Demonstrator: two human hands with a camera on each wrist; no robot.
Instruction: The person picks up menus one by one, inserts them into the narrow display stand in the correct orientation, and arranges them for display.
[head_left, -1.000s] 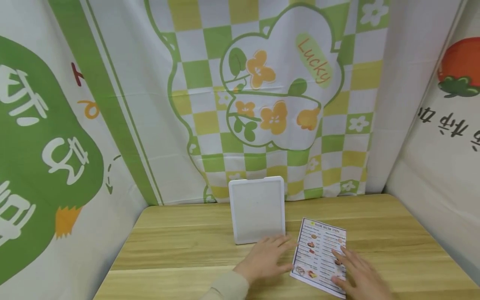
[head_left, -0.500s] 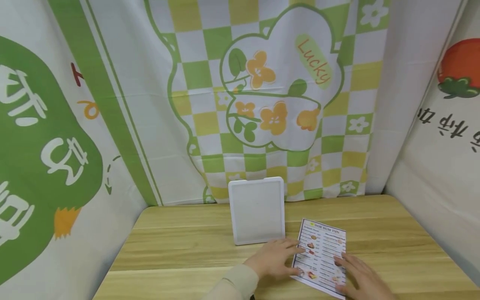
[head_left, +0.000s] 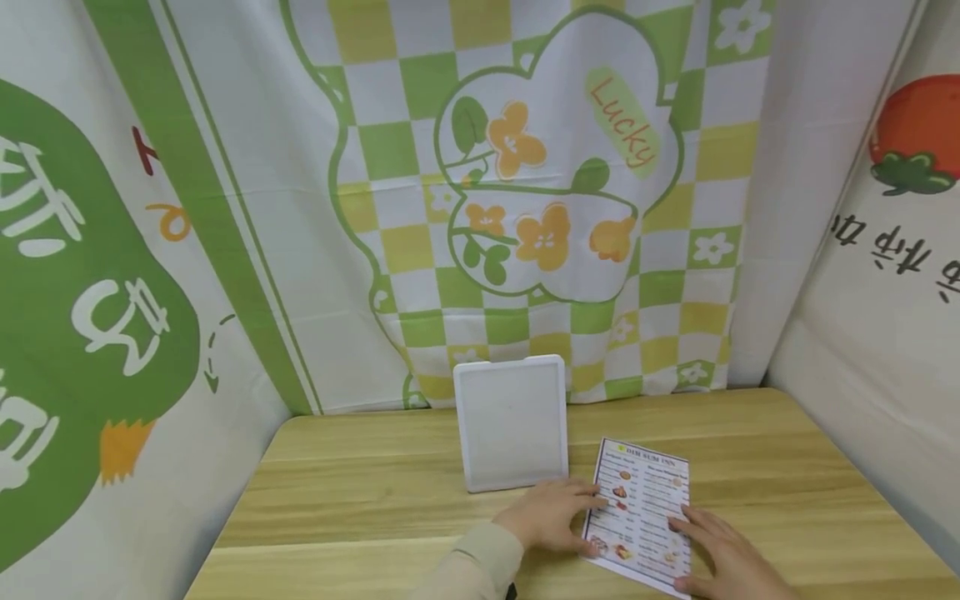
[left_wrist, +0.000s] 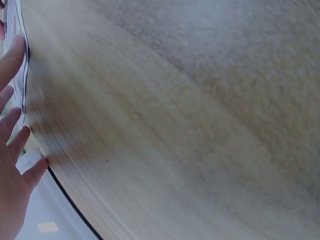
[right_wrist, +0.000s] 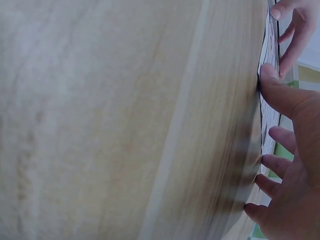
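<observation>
Touches a printed menu [head_left: 639,508] lying on the surface [head_left: 360,492], nearer its right edge than its left, along both long sides with loosely spread fingers [head_left: 587,502] of the left hand [head_left: 550,514] and right hand [head_left: 726,557], gripping nothing, close to a white-framed panel [head_left: 512,425] standing toward the far edge before a checkered cloth [head_left: 506,325].

head: soft, even light | wrists: dimmer, near tabletop [left_wrist: 225,130] blurred, pale glare | shadows beside right hand [right_wrist: 300,180]

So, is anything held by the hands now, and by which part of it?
Nothing appears gripped: the left hand and the right hand only touch the printed menu near its opposite side edges, while it lies on the table.
</observation>
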